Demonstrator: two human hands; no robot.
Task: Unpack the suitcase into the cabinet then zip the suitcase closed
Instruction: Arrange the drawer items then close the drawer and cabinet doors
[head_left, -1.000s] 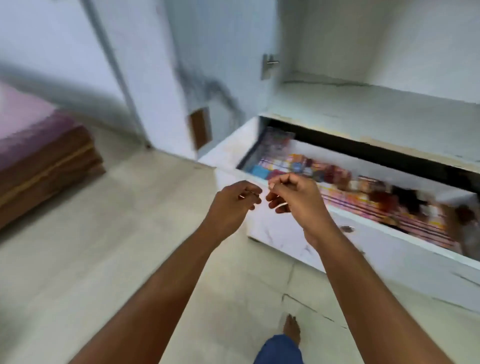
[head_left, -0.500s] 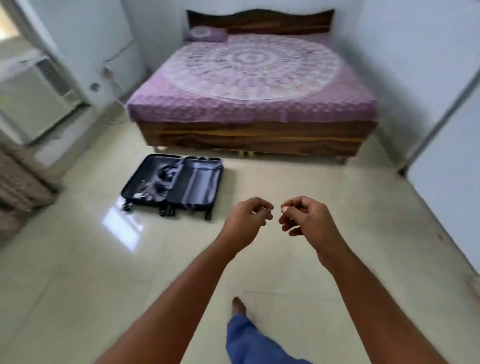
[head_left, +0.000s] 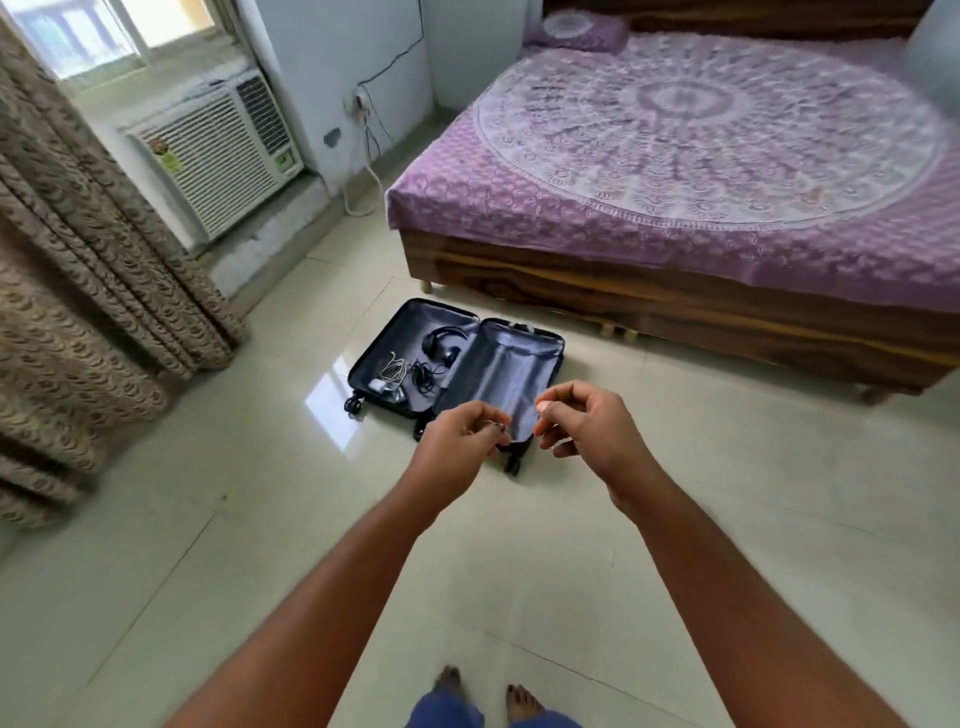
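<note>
Suitcase (head_left: 457, 364) looms closer than half a second ago, open flat on bare floor (head_left: 208, 545) at 12 o'clock — bed (head_left: 701, 171) at 2, curtain (head_left: 78, 291) at 9 — while left hand (head_left: 457, 441) and right hand (head_left: 587, 421) hover loosely curled, empty.

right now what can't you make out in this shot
Head view:
- Near corner of the open suitcase: hidden behind the left hand and right hand.
- Small tangle beside the headphones: too small to name beyond cables.
- Cabinet: outside the frame.
- Bed: cut off by the right edge.
</note>
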